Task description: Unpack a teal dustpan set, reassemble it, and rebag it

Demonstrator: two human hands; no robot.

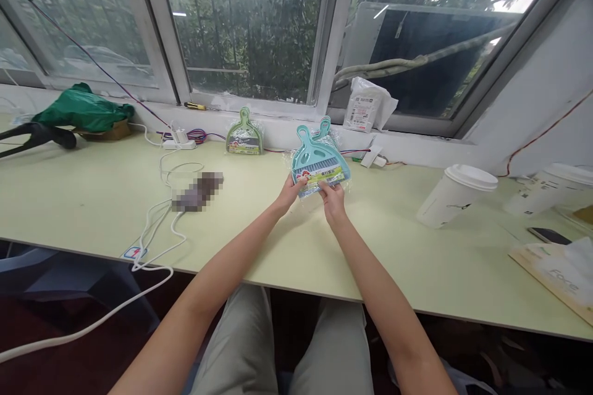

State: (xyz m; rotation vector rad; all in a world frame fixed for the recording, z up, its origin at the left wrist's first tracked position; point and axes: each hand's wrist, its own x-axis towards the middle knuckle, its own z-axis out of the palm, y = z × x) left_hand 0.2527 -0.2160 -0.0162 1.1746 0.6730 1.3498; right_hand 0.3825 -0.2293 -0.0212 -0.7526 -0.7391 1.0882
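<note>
Both my hands hold a mint-blue mini dustpan-and-brush set (314,151) wrapped in clear plastic, a printed label across its lower part. Its pan side faces me and the handle points up. My left hand (289,194) grips the lower left corner, thumb on the front. At the lower right edge, my right hand (332,200) pinches the wrapper and label. A second mint-blue handle (324,125) shows behind; I cannot tell whether it belongs to another set. To the left, a green dustpan-and-brush set (244,134) leans upright against the wall below the window.
White cables and a blurred dark object (198,192) lie left on the table (370,247). A paper cup (456,194), a phone (549,235) and a tissue pack (558,274) are at right. A white packet (364,108) rests on the sill beside a yellow-handled tool (194,106) farther left.
</note>
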